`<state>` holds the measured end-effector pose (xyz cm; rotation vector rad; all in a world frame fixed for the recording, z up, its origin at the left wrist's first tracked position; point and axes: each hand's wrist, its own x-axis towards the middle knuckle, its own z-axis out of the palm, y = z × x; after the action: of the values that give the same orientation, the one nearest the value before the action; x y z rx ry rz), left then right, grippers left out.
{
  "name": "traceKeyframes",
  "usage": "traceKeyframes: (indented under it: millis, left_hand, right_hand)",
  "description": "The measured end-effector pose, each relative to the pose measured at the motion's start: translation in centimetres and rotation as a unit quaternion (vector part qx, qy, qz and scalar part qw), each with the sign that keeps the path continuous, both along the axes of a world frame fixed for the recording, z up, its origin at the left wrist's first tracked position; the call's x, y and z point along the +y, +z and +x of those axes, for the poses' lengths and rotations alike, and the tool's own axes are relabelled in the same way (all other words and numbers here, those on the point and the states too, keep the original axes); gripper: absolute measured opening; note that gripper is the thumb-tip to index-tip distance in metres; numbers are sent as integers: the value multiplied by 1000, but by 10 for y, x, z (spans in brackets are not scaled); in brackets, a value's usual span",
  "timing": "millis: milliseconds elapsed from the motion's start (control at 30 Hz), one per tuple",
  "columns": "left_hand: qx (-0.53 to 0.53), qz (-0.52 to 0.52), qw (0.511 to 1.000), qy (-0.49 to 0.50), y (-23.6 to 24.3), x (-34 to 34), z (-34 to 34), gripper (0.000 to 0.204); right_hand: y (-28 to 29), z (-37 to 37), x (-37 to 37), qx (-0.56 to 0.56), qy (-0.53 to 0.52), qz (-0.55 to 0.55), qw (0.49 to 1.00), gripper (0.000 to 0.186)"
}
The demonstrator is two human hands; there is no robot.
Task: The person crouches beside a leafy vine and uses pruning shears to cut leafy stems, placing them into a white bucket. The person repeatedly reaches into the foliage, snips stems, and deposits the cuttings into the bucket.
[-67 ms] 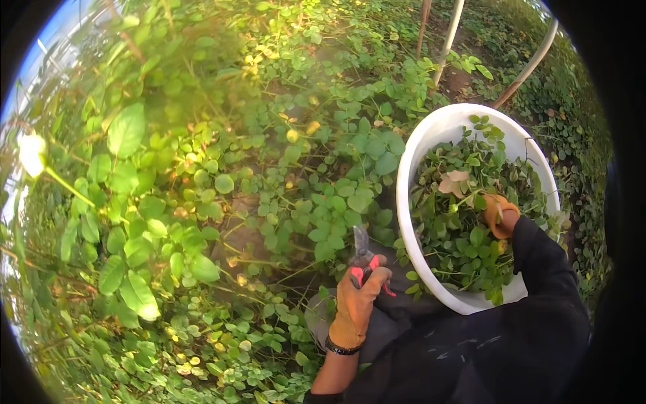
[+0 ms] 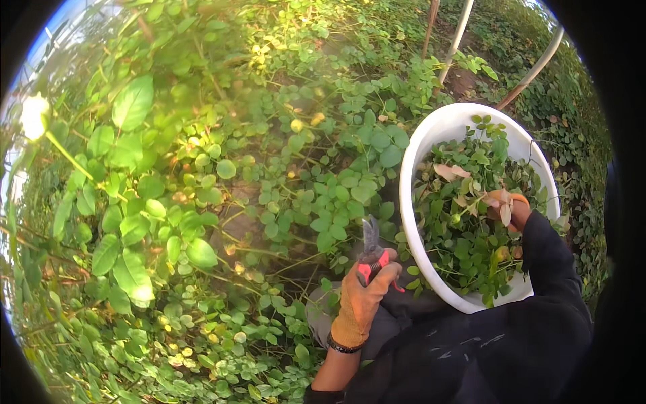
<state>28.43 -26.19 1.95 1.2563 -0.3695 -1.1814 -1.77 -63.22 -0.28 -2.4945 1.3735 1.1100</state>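
My left hand [image 2: 363, 296], in an orange glove with a dark band at the wrist, is closed around pruning shears [image 2: 371, 256] with red handles. Their dark blades point up and stand slightly apart, with no stem visible between them. To the right, a white bucket [image 2: 408, 202] leans and holds a heap of cut leafy stems [image 2: 471, 229]. My right hand [image 2: 509, 205], also gloved in orange, reaches into it from the right side. Leaves and a pale pinkish leaf cover its fingers, so their grip is hidden.
Low leafy bushes [image 2: 269, 182] spread over the left and middle. A pale flower bud [image 2: 33, 118] stands at the far left. Behind the bucket rise thin poles [image 2: 457, 40]. My bent leg in grey trousers [image 2: 326, 313] lies beside the left hand.
My right hand has shifted slightly right within the bucket, and the pinkish leaves around it have moved. The left hand still holds the shears, now a little farther right in view.
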Motion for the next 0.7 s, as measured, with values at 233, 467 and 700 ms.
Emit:
traceKeyframes:
  millis: [233,467,700]
  left_hand:
    - [49,-62,996,28,11,18,-13,29]
    - [81,-41,995,31,16,16,-27,27]
    - [22,-26,999,36,15,14,-37,21]
  right_hand:
    - [182,24,68,-322,-137,-20,936,33]
    - [139,55,76,-314,-273,120,901,21]
    - [27,36,20,-291,-194,305,886,20]
